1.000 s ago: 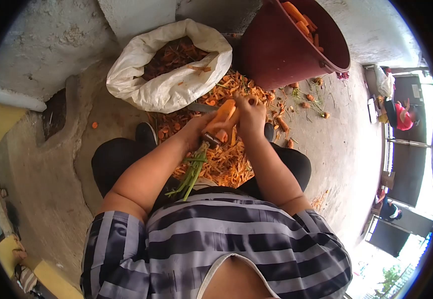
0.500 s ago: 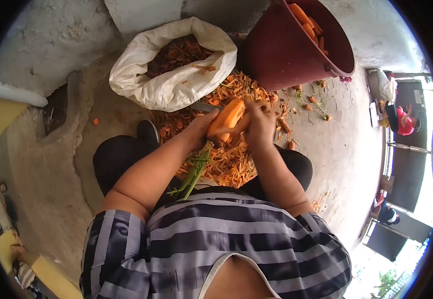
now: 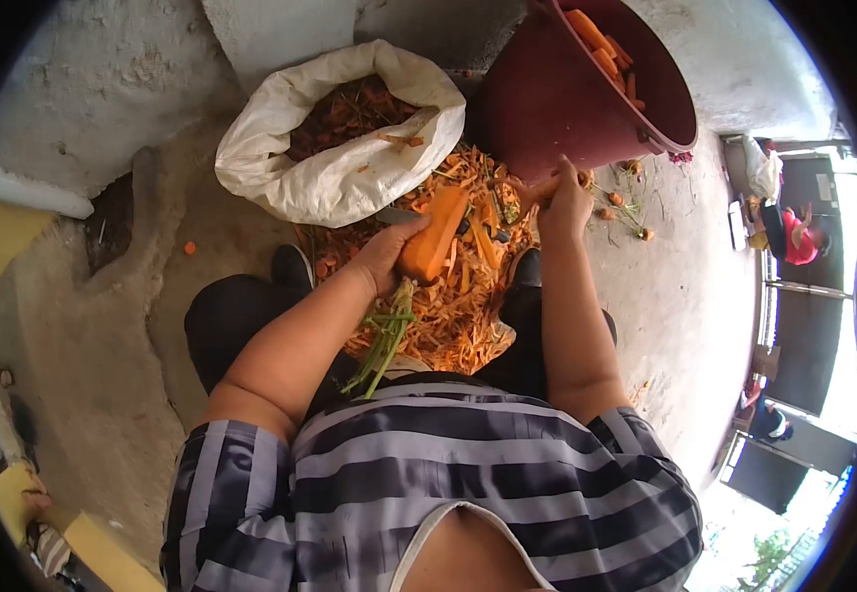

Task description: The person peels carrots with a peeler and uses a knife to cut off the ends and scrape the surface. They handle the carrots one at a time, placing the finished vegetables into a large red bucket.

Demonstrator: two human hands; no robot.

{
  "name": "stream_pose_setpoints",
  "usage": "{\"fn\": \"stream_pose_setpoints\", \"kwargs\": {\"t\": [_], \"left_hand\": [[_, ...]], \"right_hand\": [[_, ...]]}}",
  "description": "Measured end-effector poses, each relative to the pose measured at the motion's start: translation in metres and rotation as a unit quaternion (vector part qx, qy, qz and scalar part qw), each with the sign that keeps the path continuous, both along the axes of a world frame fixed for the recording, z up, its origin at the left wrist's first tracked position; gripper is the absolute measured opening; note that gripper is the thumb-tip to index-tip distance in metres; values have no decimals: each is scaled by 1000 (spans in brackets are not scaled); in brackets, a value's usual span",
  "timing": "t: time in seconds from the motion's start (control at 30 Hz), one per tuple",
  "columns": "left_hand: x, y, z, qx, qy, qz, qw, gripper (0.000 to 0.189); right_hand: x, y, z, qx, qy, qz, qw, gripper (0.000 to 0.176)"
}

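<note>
My left hand point(image 3: 383, 259) is wrapped round a thick peeled carrot point(image 3: 434, 235), with a flat blade point(image 3: 397, 215) showing just above the fingers. Green stalks point(image 3: 385, 340) hang below that carrot. Farther right, my right hand point(image 3: 568, 205) grips the end of a brownish unpeeled carrot point(image 3: 535, 193), beside the bucket's base. Orange peelings point(image 3: 448, 331) are heaped on the ground between my feet, with small dark pieces among them that I cannot make out.
An open white sack point(image 3: 335, 197) of peelings stands ahead. A tilted dark red bucket point(image 3: 557, 109) holds peeled carrots point(image 3: 601, 47). Carrot tops point(image 3: 634, 202) lie right of it. One person in red point(image 3: 798, 237) and another in dark clothes point(image 3: 768, 422) are far right.
My right hand has moved right and forward, away from my left hand, and has a brownish carrot in its grip. My left hand has shifted slightly left, still holding the peeled carrot.
</note>
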State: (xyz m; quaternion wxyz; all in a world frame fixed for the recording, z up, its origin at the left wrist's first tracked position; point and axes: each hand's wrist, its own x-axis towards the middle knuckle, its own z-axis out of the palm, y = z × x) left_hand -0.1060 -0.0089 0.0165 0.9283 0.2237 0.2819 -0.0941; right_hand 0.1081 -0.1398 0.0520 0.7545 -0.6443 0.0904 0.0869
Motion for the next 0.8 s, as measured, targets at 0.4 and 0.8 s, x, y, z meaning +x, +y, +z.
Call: {"fn": "stream_pose_setpoints", "kwargs": {"t": [0.4, 0.8], "left_hand": [[3, -8, -3, -65, -50, 11, 997, 32], [1, -4, 21, 33, -39, 78, 996, 33]], "right_hand": [[-118, 33, 20, -27, 0, 223, 975, 16], [-95, 53, 8, -28, 50, 231, 971, 7]]}}
